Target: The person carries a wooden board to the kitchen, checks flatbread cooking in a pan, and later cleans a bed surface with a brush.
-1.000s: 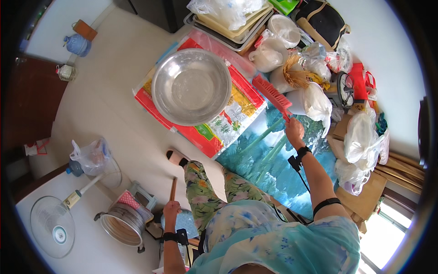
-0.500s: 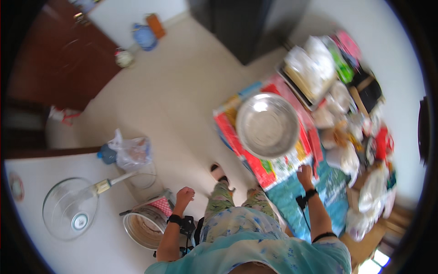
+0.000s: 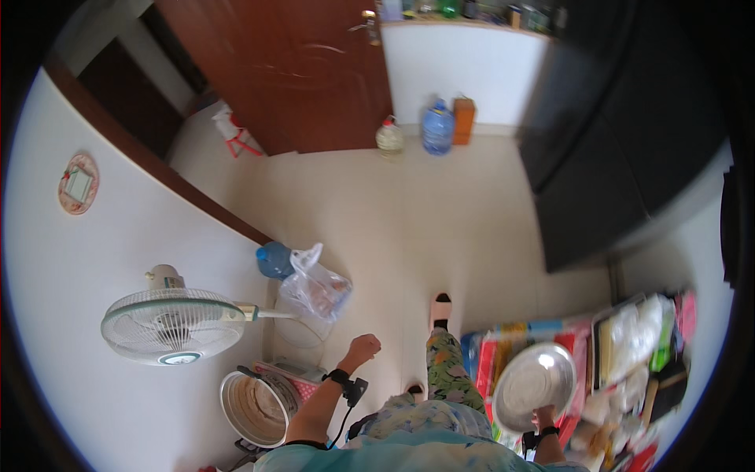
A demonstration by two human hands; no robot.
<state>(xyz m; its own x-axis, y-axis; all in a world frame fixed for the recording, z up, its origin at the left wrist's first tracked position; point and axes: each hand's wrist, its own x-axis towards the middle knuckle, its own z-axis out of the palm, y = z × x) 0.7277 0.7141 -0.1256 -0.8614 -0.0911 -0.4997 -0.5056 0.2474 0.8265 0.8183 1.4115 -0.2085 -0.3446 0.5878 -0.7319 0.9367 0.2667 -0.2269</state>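
My left hand (image 3: 362, 351) is loosely curled with nothing in it, held out in front of me above the tiled floor. Nearest to it on the left are a metal pot (image 3: 257, 407) and a clear plastic bag (image 3: 317, 289). On the right, my right hand (image 3: 544, 417) also has its fingers curled, and no object shows in it. It overlaps the near rim of a wide steel basin (image 3: 525, 381) in the picture, apparently hanging above it. The basin sits on red and coloured sheeting. Both wrists wear black straps with small devices.
A pedestal fan (image 3: 174, 326) stands at the left wall, with a blue bottle (image 3: 274, 260) beyond it. Bagged goods (image 3: 633, 346) crowd the right side. Farther off are a brown door (image 3: 307, 71), a blue water jug (image 3: 438, 127) and a tall dark cabinet (image 3: 629, 141).
My view has swung left toward the door, and the basin and bags now lie lower right. One slippered foot shows farther forward. Both hands remain curled.
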